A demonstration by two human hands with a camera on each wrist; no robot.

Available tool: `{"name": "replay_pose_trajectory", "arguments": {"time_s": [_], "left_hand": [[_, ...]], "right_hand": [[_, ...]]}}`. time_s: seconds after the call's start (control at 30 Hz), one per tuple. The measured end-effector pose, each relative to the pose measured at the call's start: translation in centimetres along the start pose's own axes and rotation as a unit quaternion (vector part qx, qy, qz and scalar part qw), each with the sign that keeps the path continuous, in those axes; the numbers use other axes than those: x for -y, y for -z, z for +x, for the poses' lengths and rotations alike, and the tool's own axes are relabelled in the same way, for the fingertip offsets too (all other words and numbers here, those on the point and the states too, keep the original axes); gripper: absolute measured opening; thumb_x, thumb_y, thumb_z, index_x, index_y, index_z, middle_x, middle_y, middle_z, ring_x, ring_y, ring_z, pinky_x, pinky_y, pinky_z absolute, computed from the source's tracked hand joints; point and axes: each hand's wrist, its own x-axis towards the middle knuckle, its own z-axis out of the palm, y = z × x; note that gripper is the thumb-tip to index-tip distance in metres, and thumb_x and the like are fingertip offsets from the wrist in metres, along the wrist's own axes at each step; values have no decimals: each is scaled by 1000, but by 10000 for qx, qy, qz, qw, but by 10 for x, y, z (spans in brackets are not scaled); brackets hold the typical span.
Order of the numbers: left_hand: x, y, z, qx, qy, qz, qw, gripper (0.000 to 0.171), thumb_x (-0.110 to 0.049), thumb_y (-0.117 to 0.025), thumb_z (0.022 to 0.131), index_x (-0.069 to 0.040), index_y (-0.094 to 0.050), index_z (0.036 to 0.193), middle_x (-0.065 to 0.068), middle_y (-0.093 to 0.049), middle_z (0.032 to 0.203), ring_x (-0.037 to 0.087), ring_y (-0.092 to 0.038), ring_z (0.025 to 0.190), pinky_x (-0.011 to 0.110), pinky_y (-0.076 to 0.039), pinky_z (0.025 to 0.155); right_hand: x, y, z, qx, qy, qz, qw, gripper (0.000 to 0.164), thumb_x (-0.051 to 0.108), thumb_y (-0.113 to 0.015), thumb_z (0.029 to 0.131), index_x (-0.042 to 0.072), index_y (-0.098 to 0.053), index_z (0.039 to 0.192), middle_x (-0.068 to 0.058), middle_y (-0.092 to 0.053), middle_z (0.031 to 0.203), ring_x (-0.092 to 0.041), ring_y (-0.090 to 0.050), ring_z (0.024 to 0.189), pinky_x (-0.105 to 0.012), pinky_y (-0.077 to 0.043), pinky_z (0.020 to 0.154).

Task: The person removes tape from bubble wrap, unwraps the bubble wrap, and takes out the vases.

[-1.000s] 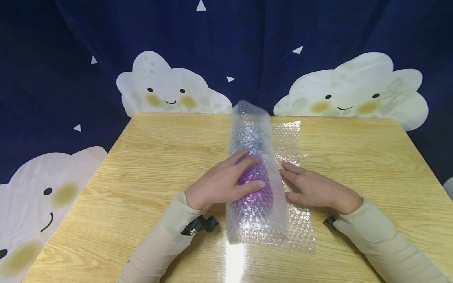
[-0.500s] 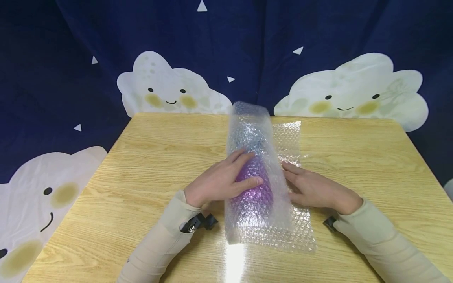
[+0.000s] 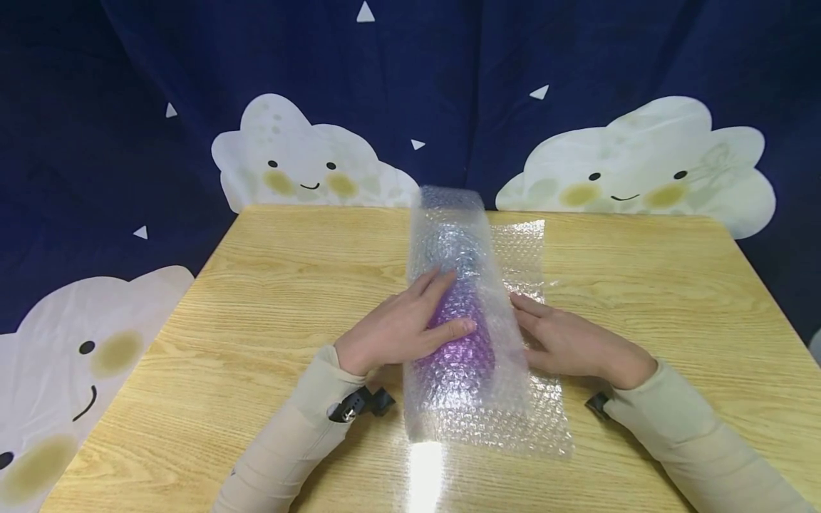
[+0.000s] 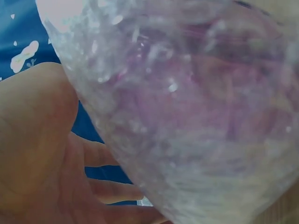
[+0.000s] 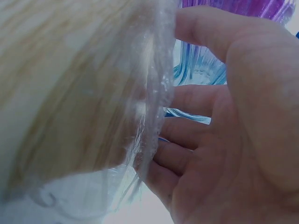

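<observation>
Bubble wrap [image 3: 462,388] lies rolled around a ribbed purple-and-blue glass object [image 3: 465,335] in the middle of the table. Through the layers, its purple shows nearer the person and its blue farther away. My left hand [image 3: 400,331] rests on the roll's left side, fingers extended and thumb across the top. In the left wrist view, the wrap hides those fingertips. Low on the other side is my right hand [image 3: 571,338], its fingertips tucked under the upper layer's loose edge. Seen from the right wrist, the fingers [image 5: 182,130] are lightly bent against the wrap's edge [image 5: 156,93].
A flat strip of bubble wrap [image 3: 519,249] spreads out to the right beneath the roll. Below it is a wooden table [image 3: 308,278], with a dark blue curtain [image 3: 449,71] printed with clouds behind. The roll's far end reaches the table's back edge.
The roll's far end has tipped left and its left side has spread slightly left. The left hand has shifted a little with it. More of the right fingertips is covered by the upper layer.
</observation>
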Motion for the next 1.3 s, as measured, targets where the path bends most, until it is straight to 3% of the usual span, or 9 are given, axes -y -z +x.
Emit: {"name": "replay_pose_trajectory", "arguments": {"time_s": [0.37, 0.73, 1.3], "left_hand": [[5, 4, 0, 99, 147, 57, 9998, 93, -71, -50, 98, -19, -18, 167, 14, -15, 176, 33, -27, 159, 50, -33, 128], [10, 6, 2, 304, 172, 90, 9993, 93, -70, -45, 101, -13, -16, 167, 14, -17, 175, 31, -27, 159, 46, -29, 130], [12, 5, 4, 238, 231, 53, 9994, 100, -75, -47, 97, -13, -15, 167, 7, -17, 176, 25, -24, 161, 42, -26, 132]], "right_hand": [[0, 0, 0, 13, -29, 5, 10000, 75, 39, -65, 98, -7, -43, 153, -31, -34, 163, -49, -45, 146, -55, -43, 118], [0, 0, 0, 18, -24, 8, 10000, 73, 33, -66, 97, -10, -44, 151, -32, -34, 163, -49, -45, 145, -55, -43, 118], [-2, -1, 1, 12, -5, -16, 10000, 70, 31, -68, 95, -9, -48, 149, -33, -37, 161, -50, -48, 143, -57, -45, 116]]}}
